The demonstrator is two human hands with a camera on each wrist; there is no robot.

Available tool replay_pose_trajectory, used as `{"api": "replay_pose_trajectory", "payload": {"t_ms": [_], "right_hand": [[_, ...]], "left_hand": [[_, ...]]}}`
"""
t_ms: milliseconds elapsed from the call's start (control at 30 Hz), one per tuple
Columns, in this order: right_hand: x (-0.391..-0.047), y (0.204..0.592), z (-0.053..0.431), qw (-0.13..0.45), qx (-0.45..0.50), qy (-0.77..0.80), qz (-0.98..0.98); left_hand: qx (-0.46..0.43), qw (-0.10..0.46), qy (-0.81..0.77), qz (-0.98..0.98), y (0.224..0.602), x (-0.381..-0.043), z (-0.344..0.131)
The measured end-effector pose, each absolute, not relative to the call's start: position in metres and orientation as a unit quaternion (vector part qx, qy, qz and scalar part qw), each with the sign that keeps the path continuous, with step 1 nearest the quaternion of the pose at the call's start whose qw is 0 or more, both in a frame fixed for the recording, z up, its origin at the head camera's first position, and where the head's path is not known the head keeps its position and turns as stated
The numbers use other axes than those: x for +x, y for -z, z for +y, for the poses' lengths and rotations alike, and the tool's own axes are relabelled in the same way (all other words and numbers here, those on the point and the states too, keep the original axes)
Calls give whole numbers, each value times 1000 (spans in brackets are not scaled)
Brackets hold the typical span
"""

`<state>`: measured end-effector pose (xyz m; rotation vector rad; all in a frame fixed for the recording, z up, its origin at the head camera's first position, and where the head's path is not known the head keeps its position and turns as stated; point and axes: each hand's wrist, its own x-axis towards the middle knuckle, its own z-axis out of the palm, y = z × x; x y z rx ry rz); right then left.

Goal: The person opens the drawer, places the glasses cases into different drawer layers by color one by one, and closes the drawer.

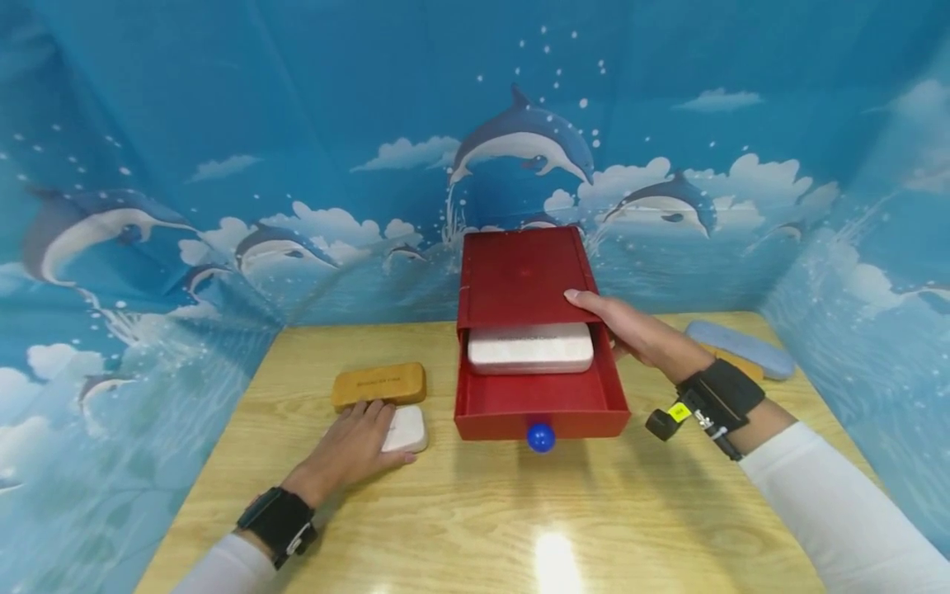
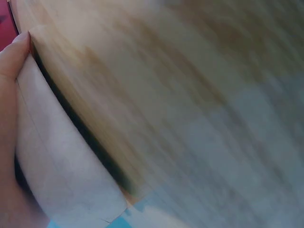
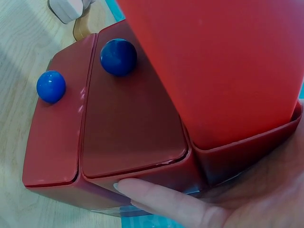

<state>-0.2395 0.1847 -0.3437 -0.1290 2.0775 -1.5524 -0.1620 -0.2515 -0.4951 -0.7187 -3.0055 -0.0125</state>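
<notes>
White sleeves sit closest to the camera, the right one (image 1: 831, 511) filling the lower right of the frame. What matters is the small white case (image 1: 406, 431), left of centre on the counter (image 1: 460, 536). The left hand (image 1: 352, 443) has it gripped, fingers draped over the top and thumb along the near side. Looks to me like the step is holding that case securely while bracing the unit. I'd keep the thumb low on the long side and squeeze gently, since the shell looks smooth and might slip. Also watch the mustard case (image 1: 380, 384) just behind; a sloppy lift could nudge it.

Mid-frame, the right hand (image 1: 638, 330) clasps the red drawer unit (image 1: 523, 276), thumb on top, fingers down the side. Good brace imo, because the top drawer (image 1: 552, 398) hangs open and could make it front-heavy. Another white case (image 1: 530, 351) lies at the back of that drawer, so go easy on tilting. Over at the right edge, a blue-grey case (image 1: 742, 346) is safely out of the way.
</notes>
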Motion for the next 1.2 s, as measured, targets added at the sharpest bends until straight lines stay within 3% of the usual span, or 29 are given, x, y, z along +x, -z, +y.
{"api": "replay_pose_trajectory", "payload": {"t_ms": [300, 1200], "right_hand": [[-240, 344, 185, 268, -46, 573, 773], [-239, 344, 185, 262, -44, 575, 774]], "left_hand": [[-219, 23, 25, -975, 483, -160, -247], [-215, 109, 80, -967, 410, -167, -240]]}}
